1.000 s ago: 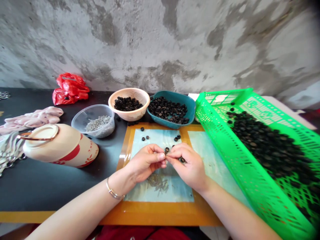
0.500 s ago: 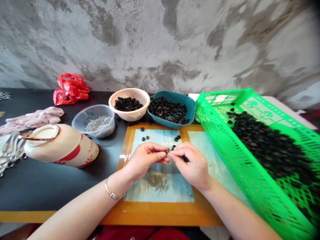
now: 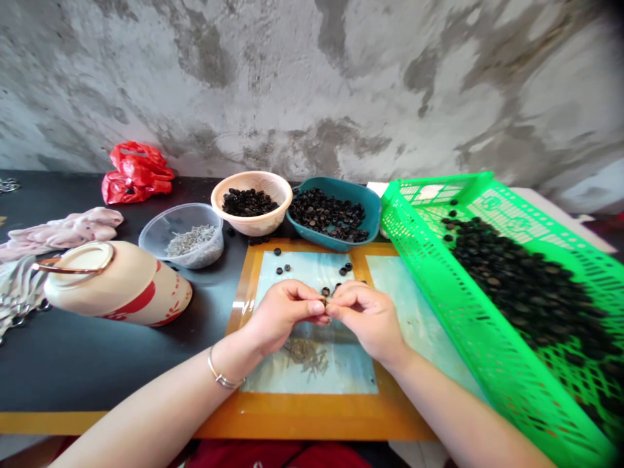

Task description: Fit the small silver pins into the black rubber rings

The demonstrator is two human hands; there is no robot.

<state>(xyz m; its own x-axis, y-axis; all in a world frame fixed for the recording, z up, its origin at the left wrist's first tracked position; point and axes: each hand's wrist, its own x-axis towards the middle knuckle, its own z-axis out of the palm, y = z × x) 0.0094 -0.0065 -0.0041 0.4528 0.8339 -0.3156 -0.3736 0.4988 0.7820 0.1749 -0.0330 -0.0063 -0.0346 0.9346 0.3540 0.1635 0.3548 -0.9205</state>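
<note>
Head view: I locate a small dark round piece [image 3: 323,301] at the fingertips, centred above a pale blue sheet [image 3: 348,376]. I read the left hand [image 3: 287,312] as gripping this piece between thumb and fingers. The right hand [image 3: 373,317] has thumb and forefinger pinched together at the right side of the piece; I cannot tell what, if anything, lies between them. Below the hands, a loose pile of thin pins [image 3: 309,357] rests on the sheet. Beyond the fingertips, several loose black pieces [image 3: 279,270] lie scattered on the same sheet. An amber mat [image 3: 316,416] borders the sheet on the table [image 3: 160,370].

Containers stand along the far side, left to right: clear tub [image 3: 202,259], holding grey metal pins [image 3: 190,241]; peach bowl [image 3: 258,225] and teal basin [image 3: 336,244], both holding dark pieces. On the right I note a green crate [image 3: 441,286], slanted, with a large heap of dark pieces [image 3: 526,286]. On the left I note a cream flask [image 3: 121,279], pale gloves [image 3: 63,231] and a red plastic bag [image 3: 138,174] near the mottled grey wall [image 3: 292,78].
</note>
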